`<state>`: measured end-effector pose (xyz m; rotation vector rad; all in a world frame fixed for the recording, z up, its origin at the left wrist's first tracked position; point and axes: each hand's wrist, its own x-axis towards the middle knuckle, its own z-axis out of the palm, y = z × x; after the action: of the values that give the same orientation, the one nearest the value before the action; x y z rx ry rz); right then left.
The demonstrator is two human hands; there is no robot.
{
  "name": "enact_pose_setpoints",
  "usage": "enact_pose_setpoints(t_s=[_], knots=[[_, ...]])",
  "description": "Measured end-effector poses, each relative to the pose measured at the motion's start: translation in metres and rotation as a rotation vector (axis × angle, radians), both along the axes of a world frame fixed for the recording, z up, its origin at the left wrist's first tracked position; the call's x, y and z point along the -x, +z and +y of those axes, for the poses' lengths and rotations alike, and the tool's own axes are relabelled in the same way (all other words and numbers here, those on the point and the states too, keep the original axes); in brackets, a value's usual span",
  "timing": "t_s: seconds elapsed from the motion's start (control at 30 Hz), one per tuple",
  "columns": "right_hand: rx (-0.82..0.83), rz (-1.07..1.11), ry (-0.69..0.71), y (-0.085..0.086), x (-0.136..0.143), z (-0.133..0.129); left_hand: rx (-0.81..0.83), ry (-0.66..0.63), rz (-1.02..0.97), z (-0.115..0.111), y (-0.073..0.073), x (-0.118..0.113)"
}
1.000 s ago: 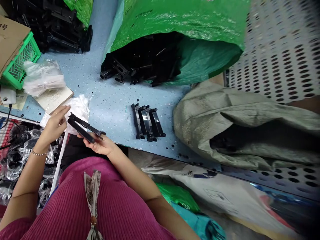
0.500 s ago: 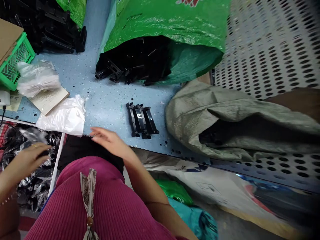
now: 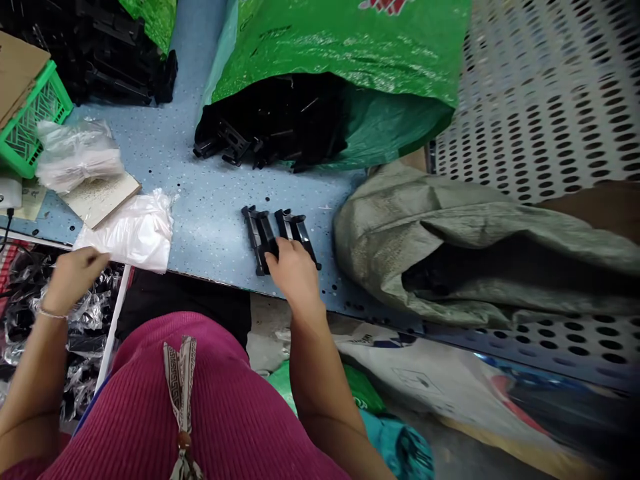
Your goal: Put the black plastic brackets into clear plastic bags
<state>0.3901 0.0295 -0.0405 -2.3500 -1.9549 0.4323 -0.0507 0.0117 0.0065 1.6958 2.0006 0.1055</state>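
Note:
Several black plastic parts (image 3: 260, 240) lie side by side on the blue speckled table, with a gap between two groups. My right hand (image 3: 295, 270) is closed over their near ends, its thumb and fingers on the parts around the gap. At the left, my left hand (image 3: 75, 277) is closed at the near left edge of a flat stack of clear plastic bags (image 3: 137, 233); its fingertips pinch at the bags' edge, though what lies between them is too small to tell.
A green sack (image 3: 340, 53) of black parts lies open at the back. On the right rests a grey-green sack (image 3: 390, 227). A green basket (image 3: 37, 123) and a bundle of bags (image 3: 80, 157) stand left. Below the table's left edge, a bin holds wrapped black parts (image 3: 83, 350).
My right hand has moved right and forward from the table's edge onto the black parts, which are now spread apart. My left hand has moved forward to the bag stack and closed.

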Motion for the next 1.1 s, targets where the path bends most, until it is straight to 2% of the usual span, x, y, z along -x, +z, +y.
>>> enact_pose_setpoints(t_s=[0.03,0.1,0.17,0.23,0.3,0.4,0.47,0.57,0.67,0.77,0.93,1.0,1.1], knots=[[-0.002,0.093,0.016,-0.002,0.005,0.002,-0.146,-0.070,-0.089,0.002,0.001,-0.033],[-0.016,0.331,0.040,-0.004,0.018,0.006,-0.370,-0.153,-0.152,0.011,-0.007,-0.085],[-0.016,0.621,0.037,-0.004,0.033,0.008,-0.421,-0.143,-0.190,0.024,-0.022,-0.111],[0.043,0.953,0.002,0.000,0.050,0.007,-0.391,-0.045,-0.316,0.037,-0.035,-0.109],[0.174,1.299,-0.044,0.006,0.068,0.005,-0.310,0.113,-0.567,0.045,-0.040,-0.094],[0.433,1.727,-0.091,0.011,0.100,0.006,-0.148,0.313,-0.971,0.045,-0.037,-0.075],[0.603,1.913,-0.074,0.008,0.125,0.012,-0.096,0.342,-1.101,0.041,-0.033,-0.073],[0.772,2.053,-0.089,-0.002,0.158,0.026,-0.105,0.308,-1.100,0.037,-0.029,-0.074],[0.774,2.083,-0.188,-0.011,0.171,0.036,-0.218,0.278,-0.897,0.035,-0.025,-0.066],[0.726,2.066,-0.218,-0.014,0.164,0.038,-0.351,0.178,-0.598,0.032,-0.020,-0.060],[0.701,2.064,-0.248,-0.011,0.152,0.036,-0.429,-0.102,-0.322,0.027,-0.018,-0.074],[0.684,2.069,-0.247,-0.009,0.150,0.036,-0.454,-0.101,-0.299,0.028,-0.018,-0.076],[0.660,2.061,-0.272,-0.007,0.147,0.035,-0.456,-0.024,-0.394,0.030,-0.016,-0.076]])
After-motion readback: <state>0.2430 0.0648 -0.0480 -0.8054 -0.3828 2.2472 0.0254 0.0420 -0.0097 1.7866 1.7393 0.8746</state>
